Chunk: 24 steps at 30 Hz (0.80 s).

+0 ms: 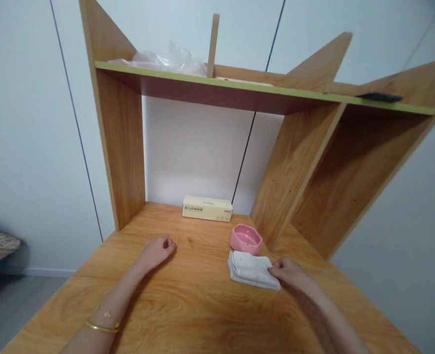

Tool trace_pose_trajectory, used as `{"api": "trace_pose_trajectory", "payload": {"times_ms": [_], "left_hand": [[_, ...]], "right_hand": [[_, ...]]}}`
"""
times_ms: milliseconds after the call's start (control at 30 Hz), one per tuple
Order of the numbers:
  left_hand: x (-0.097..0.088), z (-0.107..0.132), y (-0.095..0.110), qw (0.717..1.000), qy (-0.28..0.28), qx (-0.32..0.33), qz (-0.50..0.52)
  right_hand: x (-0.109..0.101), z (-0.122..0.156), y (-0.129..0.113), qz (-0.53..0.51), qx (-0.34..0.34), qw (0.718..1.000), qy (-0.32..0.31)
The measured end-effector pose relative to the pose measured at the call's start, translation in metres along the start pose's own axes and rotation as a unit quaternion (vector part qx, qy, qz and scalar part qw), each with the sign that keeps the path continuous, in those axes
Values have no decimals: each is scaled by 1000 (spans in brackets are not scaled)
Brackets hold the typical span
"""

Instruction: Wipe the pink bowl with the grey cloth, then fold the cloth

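Note:
A folded white cloth (252,269) lies on the desk, right of the middle. My right hand (289,273) is at its right end, with thumb and fingers closed on the cloth's edge. Just behind the cloth, and very close to it, sits a pink ashtray (246,239) with notches in its rim. My left hand (158,251) rests on the wood to the left, fingers curled in and nothing visible in them. Gold bangles circle the left wrist.
A long cream box (207,209) with printed lettering stands at the back of the desk (188,314). Upright wooden panels (123,147) flank it. On the shelf (188,77) above lie a clear plastic bag (169,60) and a dark flat object (380,97).

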State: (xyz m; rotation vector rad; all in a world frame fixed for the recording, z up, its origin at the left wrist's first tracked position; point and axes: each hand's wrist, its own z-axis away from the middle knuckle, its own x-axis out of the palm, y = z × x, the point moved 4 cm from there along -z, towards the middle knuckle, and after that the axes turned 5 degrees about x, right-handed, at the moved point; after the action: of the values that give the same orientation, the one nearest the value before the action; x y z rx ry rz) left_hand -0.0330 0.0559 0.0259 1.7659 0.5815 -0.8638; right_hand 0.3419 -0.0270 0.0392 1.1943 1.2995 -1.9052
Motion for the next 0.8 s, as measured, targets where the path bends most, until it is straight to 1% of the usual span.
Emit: {"api": "trace_pose_trajectory", "payload": {"times_ms": [33,100,133,167,200,233,300,333,367,433,500,567,667,800], "left_hand": [[1,0,0,1000,0,-1,-3],[2,0,0,1000,-1,-2,-7],[3,0,-1,1000,-2,-1,-9],[3,0,-1,1000,-3,-1,-10],[4,0,-1,1000,-4,0,-11],[4,0,-1,1000,-4,0,-12],[5,0,-1,1000,-3,1,-15],[5,1,-1,1000,-1,2,-16],[5,1,0,1000,1,3,-18],[5,2,0,1000,6,5,-22],[6,2,1,1000,12,5,-26],[8,1,1,999,18,6,-29],[9,-1,4,999,30,16,-33],[8,-1,13,997,45,50,-42]], "right_hand": [[-3,4,-7,19,14,1000,21],[-7,15,-29,53,29,996,67],[-7,22,-44,84,20,991,102],[-5,30,-61,97,-9,988,124],[1,37,-80,93,-50,986,127],[10,44,-97,83,-94,986,106],[34,53,-122,57,-140,987,46],[45,56,-130,47,-156,986,22],[56,57,-135,36,-171,985,8],[74,58,-142,3,-225,974,1],[86,61,-143,-31,-283,959,-5],[96,65,-142,-46,-318,947,-30],[105,71,-141,-29,-339,936,-85],[107,74,-139,-8,-345,931,-116]]}}
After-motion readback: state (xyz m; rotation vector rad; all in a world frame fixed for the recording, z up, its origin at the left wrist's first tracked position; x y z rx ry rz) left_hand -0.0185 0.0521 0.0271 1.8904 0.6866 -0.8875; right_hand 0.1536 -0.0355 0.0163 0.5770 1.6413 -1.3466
